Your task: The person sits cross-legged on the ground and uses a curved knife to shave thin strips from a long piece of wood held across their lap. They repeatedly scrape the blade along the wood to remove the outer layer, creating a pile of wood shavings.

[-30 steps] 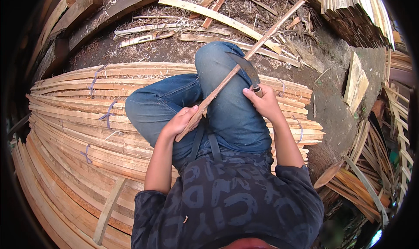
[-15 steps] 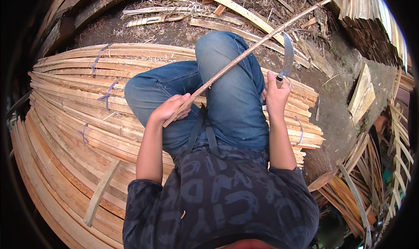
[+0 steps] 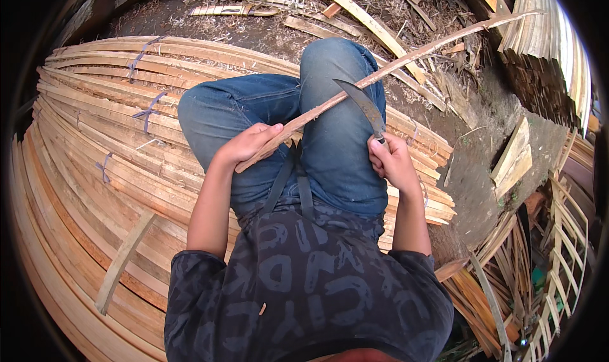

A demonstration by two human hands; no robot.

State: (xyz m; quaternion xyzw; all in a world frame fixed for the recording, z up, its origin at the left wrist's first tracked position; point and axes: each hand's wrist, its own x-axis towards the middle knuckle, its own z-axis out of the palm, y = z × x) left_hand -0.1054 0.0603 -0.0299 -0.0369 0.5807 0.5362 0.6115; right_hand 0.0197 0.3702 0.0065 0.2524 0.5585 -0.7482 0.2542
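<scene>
My left hand (image 3: 252,145) is closed round the near end of a long, rough wooden strip (image 3: 393,66). The strip slants up to the right across my raised knee, and its far end reaches a stack at the upper right. In my right hand (image 3: 391,159) is the handle of a curved knife (image 3: 366,106). Its dark blade points up and left and crosses the strip near the knee; whether the edge touches the wood I cannot tell. My jeans (image 3: 336,165) lie beneath both hands, with a dark strap (image 3: 288,178) hanging between the legs.
Tied bundles of wooden strips (image 3: 120,134) spread under and left of me, a short loose slat (image 3: 124,264) across them. Ahead, a sheathed blade (image 3: 231,11) lies among shavings. At the right are stacked slats (image 3: 549,51), a wood offcut (image 3: 512,159) and a woven lattice (image 3: 564,254).
The knife has swung left and down from beside the knee to across the strip. My right hand has moved slightly left and down. The strip now lies at a flatter slant in my left hand.
</scene>
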